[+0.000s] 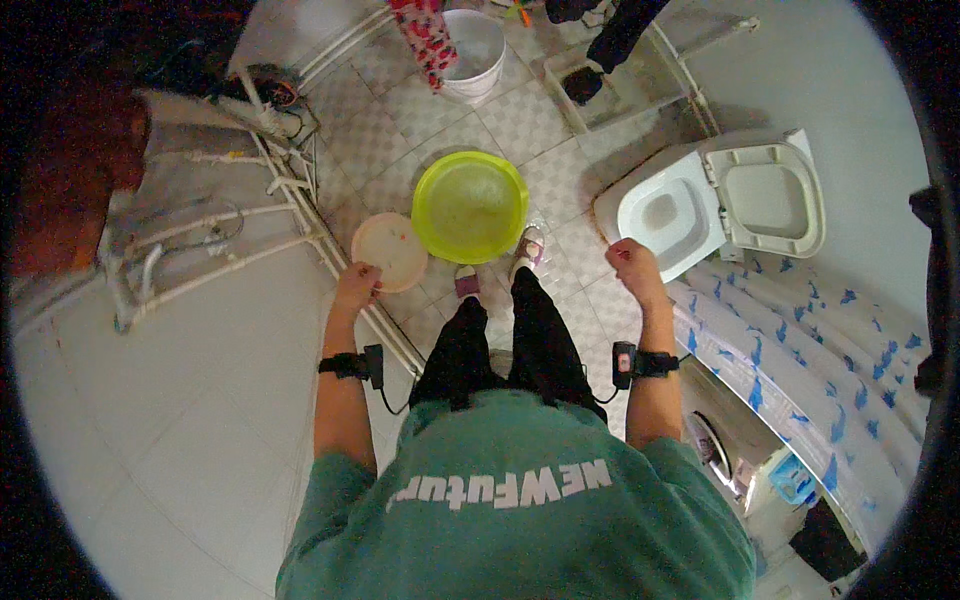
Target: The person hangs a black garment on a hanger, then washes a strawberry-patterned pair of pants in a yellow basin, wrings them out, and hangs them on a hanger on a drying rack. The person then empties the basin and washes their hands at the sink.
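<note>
My left hand (pixel 358 286) is raised on the left with its fingers curled; it overlaps the near edge of a pale round basin or lid (pixel 390 251) in the view, and I cannot tell whether they touch. On the right, my right hand (pixel 634 270) is curled too, in front of the open toilet's near side, with nothing visible in it. A yellow-green plastic basin (pixel 471 208) stands on the tiled floor just beyond my feet, and seems to hold water. Both wrists carry black straps with small devices.
A white bucket (pixel 472 56) with patterned red cloth over its rim stands at the top. The toilet (pixel 664 214) has its lid up at right, above a shower curtain (pixel 795 360) with blue figures. White pipes (pixel 300 210) run along the left wall. A shallow tray (pixel 637 94) holds dark cloth.
</note>
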### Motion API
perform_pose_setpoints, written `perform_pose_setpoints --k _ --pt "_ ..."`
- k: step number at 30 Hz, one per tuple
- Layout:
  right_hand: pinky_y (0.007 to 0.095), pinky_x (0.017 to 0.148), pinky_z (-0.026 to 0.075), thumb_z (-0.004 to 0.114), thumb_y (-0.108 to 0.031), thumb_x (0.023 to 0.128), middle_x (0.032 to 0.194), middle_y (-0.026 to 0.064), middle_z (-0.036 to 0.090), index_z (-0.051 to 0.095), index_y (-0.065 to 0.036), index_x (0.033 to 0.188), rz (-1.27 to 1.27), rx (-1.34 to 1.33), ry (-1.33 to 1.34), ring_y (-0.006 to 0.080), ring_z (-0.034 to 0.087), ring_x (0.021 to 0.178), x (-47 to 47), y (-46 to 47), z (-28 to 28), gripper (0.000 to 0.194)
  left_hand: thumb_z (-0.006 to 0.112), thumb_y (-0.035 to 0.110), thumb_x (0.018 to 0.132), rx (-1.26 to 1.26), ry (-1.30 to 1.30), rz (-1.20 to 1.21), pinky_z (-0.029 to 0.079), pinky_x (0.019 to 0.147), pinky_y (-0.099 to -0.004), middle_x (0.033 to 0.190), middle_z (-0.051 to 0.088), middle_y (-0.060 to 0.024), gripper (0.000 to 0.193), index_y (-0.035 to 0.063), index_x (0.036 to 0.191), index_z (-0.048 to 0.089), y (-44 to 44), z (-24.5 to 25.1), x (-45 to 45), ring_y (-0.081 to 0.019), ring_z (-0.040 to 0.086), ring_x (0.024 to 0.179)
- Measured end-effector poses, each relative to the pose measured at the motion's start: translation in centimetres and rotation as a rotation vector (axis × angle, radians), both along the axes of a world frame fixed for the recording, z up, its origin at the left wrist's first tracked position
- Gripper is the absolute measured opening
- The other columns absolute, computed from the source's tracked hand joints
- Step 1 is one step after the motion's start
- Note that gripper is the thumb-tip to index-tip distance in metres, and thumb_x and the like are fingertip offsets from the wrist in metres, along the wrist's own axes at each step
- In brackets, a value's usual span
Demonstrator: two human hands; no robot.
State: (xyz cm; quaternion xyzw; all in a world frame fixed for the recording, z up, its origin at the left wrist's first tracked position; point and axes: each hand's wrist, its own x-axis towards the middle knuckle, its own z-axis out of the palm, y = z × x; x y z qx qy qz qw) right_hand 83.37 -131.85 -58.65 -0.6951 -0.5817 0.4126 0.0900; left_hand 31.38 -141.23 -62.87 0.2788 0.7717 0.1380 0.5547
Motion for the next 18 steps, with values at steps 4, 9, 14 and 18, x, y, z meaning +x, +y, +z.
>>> perform_pose_setpoints --k 4,9,14,18 --pt "0.0438 0.078 0.051 0.065 -0.025 0.08 0.085 0.0205 0.068 0.068 -0.001 0.084 0.195 -0.18 -0.077 0.0386 0.065 0.084 -0.8 1.5 -13.0 0.024 0.06 0.031 0.092 -0.221 -0.061 -0.03 0.044 0.045 -0.0293 0.075 0.064 -0.0062 0.028 0.0022 0.093 0.06 1.7 -9.7 1.6 -0.0162 0.057 0.053" --pt "0.0416 0.077 0.053 0.06 -0.031 0.085 0.09 0.0178 0.069 0.069 -0.003 0.089 0.305 -0.382 -0.045 0.0318 0.067 0.077 -2.0 3.2 -29.0 0.03 0.06 0.025 0.091 -0.296 -0.067 0.194 0.051 0.047 -0.0322 0.074 0.059 -0.0079 0.026 -0.0006 0.093 0.056 3.4 -22.6 3.3 -0.0169 0.058 0.054" --pt "0.0367 0.057 0.054 0.051 -0.036 0.09 0.065 0.0104 0.067 0.068 -0.002 0.077 0.178 -0.548 0.071 0.0201 0.064 0.05 -3.9 5.9 -42.7 0.04 0.061 0.025 0.09 -0.42 -0.1 0.316 0.057 0.06 -0.0334 0.085 0.058 -0.0087 0.027 -0.0004 0.097 0.057 3.2 -34.8 3.3 -0.0194 0.062 0.07" --pt "0.0413 0.068 0.056 0.054 -0.043 0.09 0.074 0.0151 0.069 0.072 -0.006 0.084 0.436 -0.537 -0.114 0.0254 0.068 0.064 -5.5 8.3 -51.7 0.041 0.064 0.025 0.089 -0.329 -0.147 0.408 0.057 0.071 -0.0368 0.101 0.055 -0.0109 0.029 0.0017 0.105 0.058 2.1 -43.0 1.5 -0.0239 0.059 0.095"
